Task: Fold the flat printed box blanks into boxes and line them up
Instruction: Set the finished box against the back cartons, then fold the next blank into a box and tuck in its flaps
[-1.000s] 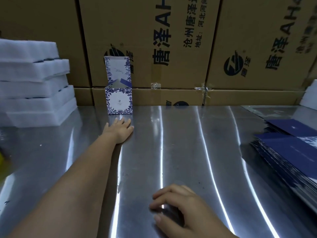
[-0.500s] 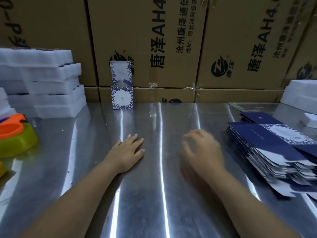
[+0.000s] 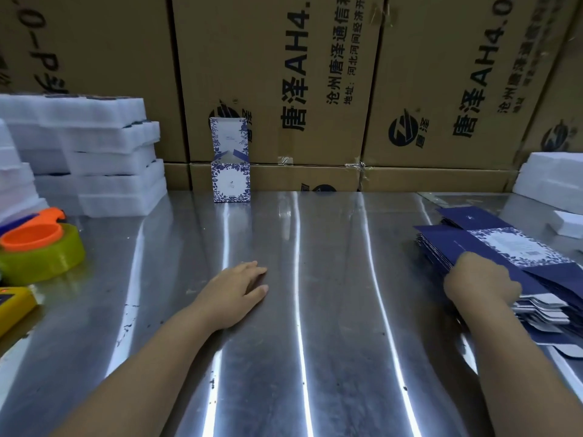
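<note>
- right hand (image 3: 479, 279) went from mid-table (image 3: 331, 310) to the near-left edge of the blank stack (image 3: 504, 244); fingers hidden
- left hand (image 3: 235, 291) pulled back from the folded box (image 3: 231, 184), now lying flat mid-table

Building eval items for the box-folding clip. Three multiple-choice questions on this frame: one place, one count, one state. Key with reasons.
1. Where does the folded box stand?
A. On the foam stack.
B. At the back of the table, before the cartons.
C. On the blanks.
2. How many folded boxes are on the table?
A. One.
B. Three.
C. Five.
3. How is the left hand?
A. Gripping a blank.
B. Flat on the table, holding nothing.
C. Holding the tape.
Key: 1 B, it stands by the cartons; 2 A, only one shows; 3 B, fingers straight on bare metal.
</note>
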